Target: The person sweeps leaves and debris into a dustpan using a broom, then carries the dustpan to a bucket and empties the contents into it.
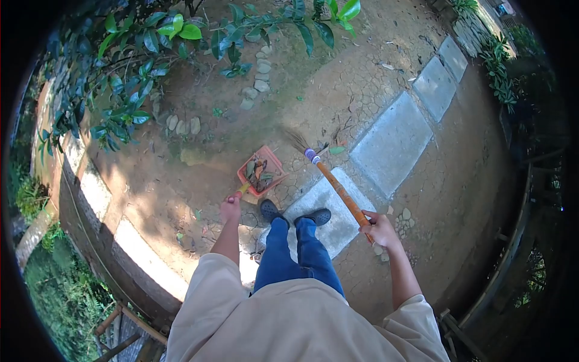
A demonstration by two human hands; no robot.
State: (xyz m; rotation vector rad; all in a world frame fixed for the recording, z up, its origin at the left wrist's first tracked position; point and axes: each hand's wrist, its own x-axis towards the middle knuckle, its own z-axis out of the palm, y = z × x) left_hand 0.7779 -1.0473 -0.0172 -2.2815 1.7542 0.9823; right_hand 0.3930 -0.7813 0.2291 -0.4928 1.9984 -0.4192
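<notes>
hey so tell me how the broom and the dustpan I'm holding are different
The broom is long and thin, while the dustpan is short and broad. The broom is in your right hand; the dustpan is in your left hand. The broom has a purple band near its bristles, whereas the dustpan is reddish with leaves in it. Both are held by their handles.
</notes>
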